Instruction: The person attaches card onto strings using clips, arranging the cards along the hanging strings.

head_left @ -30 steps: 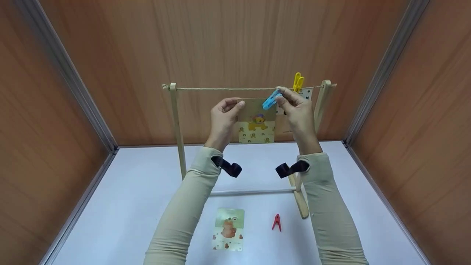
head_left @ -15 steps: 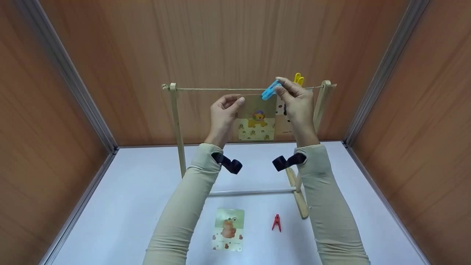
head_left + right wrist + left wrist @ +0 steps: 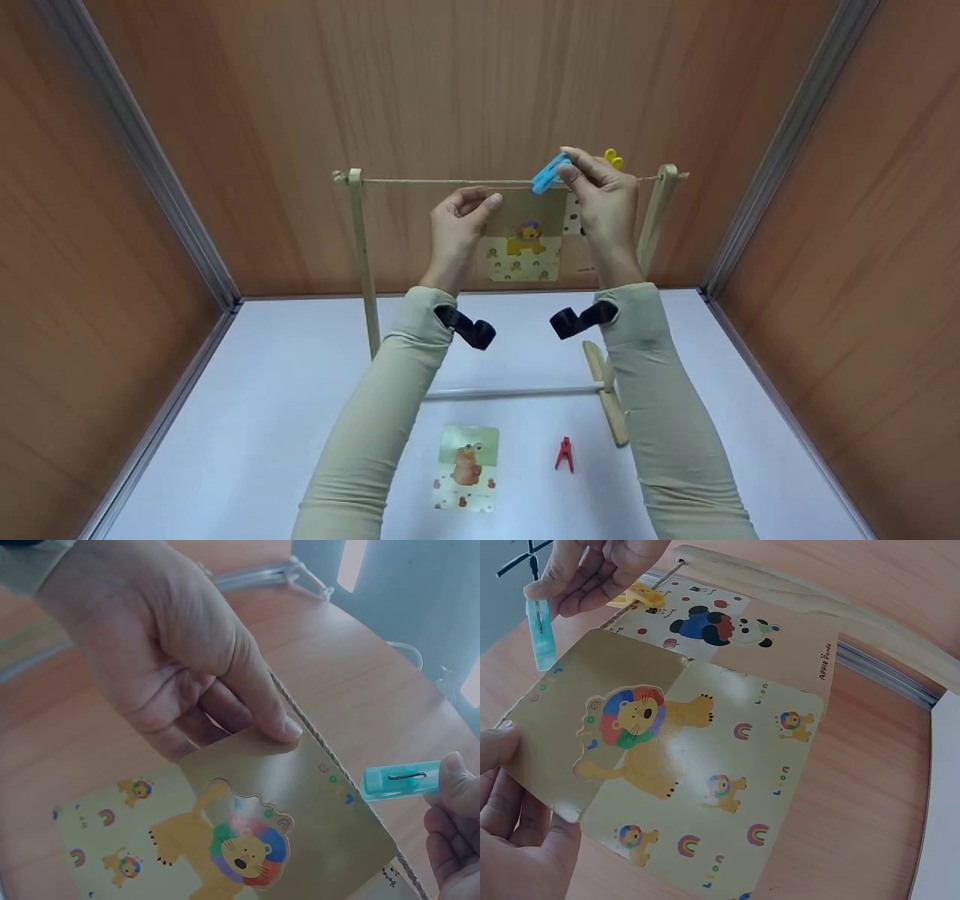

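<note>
My left hand point(image 3: 459, 236) pinches a lion picture card point(image 3: 525, 259) by its upper left edge, thumb on the printed face. The card hangs upright, its top edge right at the rope point(image 3: 435, 181). In my right hand point(image 3: 606, 214), thumb and fingers pinch a blue clothespin point(image 3: 550, 174) by its handle end. That clothespin points down and left, its tip overlapping the rope above the card's top edge. The right wrist view shows the clothespin point(image 3: 401, 778) just beside the rope and card edge.
A panda card point(image 3: 780, 652) hangs behind on the rope under a yellow clothespin point(image 3: 613, 158). Wooden posts point(image 3: 362, 262) hold the rope. Below, a bear-like picture card point(image 3: 465, 469) and a red clothespin point(image 3: 564, 455) lie on the white table point(image 3: 225, 450). Wood-grain walls point(image 3: 480, 90) surround it.
Both hands have moved up, the right one more. The lion card has risen to the rope, and the blue clothespin has gone from below the rope up to it.
</note>
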Motion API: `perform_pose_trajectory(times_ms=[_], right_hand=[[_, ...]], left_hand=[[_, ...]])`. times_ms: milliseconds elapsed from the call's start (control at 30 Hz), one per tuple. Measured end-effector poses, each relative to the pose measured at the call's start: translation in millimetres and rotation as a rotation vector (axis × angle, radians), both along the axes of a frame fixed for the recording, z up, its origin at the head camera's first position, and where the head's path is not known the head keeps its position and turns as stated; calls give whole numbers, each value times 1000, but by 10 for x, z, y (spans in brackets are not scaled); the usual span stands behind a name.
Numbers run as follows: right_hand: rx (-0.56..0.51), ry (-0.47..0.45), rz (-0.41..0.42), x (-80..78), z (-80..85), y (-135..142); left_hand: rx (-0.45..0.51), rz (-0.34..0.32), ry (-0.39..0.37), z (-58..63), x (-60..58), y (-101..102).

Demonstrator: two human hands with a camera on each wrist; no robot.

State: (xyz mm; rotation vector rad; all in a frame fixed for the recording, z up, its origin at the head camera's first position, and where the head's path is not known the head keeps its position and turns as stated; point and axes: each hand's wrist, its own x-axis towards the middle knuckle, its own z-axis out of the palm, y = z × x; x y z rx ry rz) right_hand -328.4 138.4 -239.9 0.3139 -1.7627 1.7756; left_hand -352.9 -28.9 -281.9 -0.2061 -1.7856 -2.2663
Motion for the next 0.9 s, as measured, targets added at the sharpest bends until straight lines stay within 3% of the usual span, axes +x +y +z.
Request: perform_pose_trajectory(times_ms=[500,900], right_hand=[[60,-43,-33,-14,117,-33],[154,-35,-72,-71,102,-65]], left_hand=[[8,-9,-17,50,18,17],[-8,3,0,54,-7,31]])
